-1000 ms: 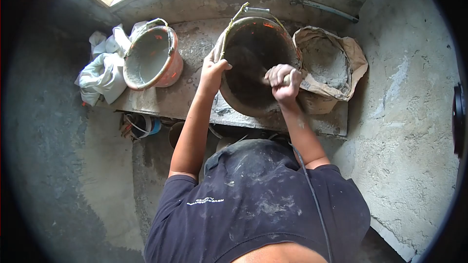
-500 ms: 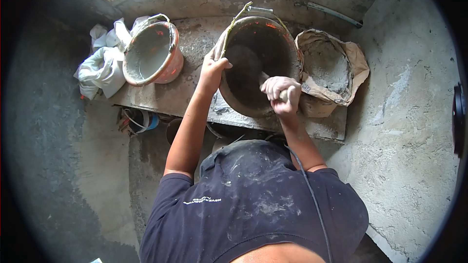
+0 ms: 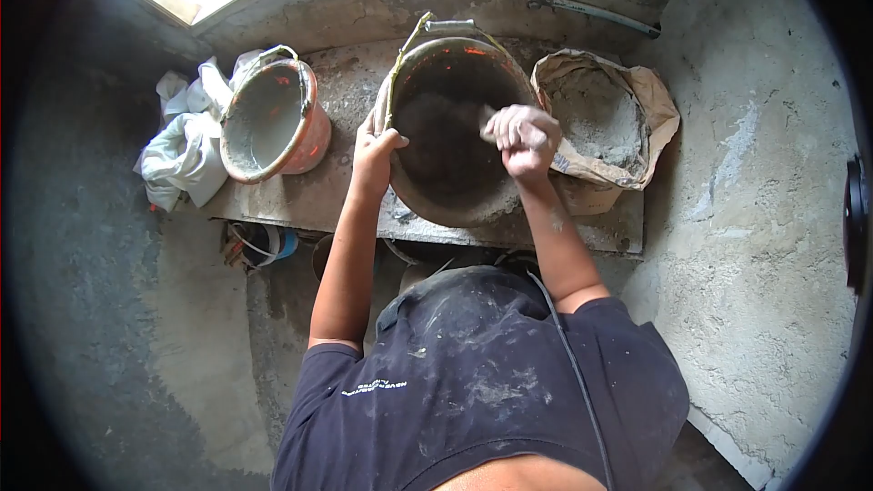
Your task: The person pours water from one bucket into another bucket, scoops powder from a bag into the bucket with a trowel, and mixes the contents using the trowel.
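A large bucket [image 3: 455,215] tilts toward me on the ledge, its inside dark, with orange patches under the far rim. My left hand [image 3: 372,156] is closed on its left rim, thumb over the edge. Over the right part of the opening, my dusty right hand [image 3: 526,138] is wrapped around the handle of a trowel [image 3: 455,116]. The trowel's blade is inside the bucket, dim and blurred. What lies at the bucket's bottom is too dark to make out.
On the ledge [image 3: 350,191], a smaller orange bucket [image 3: 314,144] of grey mix and white sacks [image 3: 186,159] stand left. An open paper bag [image 3: 662,114] of grey powder stands right. A pipe [image 3: 600,14] lies behind. Below is another bucket [image 3: 273,244].
My right hand has risen slightly with the trowel, which now shows less clearly in the bucket. The left hand keeps its hold on the rim. The whole view has shifted slightly.
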`<action>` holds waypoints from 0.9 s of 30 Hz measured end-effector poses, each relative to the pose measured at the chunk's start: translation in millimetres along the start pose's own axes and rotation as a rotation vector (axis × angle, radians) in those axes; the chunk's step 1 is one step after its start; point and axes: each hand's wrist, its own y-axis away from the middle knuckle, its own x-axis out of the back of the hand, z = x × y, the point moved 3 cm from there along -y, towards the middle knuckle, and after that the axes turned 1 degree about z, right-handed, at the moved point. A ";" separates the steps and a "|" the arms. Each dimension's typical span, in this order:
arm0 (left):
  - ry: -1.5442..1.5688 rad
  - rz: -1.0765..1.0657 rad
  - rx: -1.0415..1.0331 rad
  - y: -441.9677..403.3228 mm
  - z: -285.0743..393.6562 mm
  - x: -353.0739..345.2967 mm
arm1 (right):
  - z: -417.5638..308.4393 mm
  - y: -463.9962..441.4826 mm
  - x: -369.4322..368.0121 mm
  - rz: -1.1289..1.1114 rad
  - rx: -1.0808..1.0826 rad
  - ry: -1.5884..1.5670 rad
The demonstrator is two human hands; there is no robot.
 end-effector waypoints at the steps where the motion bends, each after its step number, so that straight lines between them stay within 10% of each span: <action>1: -0.012 0.021 0.012 -0.9 -1.6 3.9 | -1.5 -8.9 0.3 -0.042 0.039 0.057; 27: -0.060 0.020 0.035 -4.4 -2.5 19.8 | -7.8 -7.2 -1.9 -0.034 0.093 0.245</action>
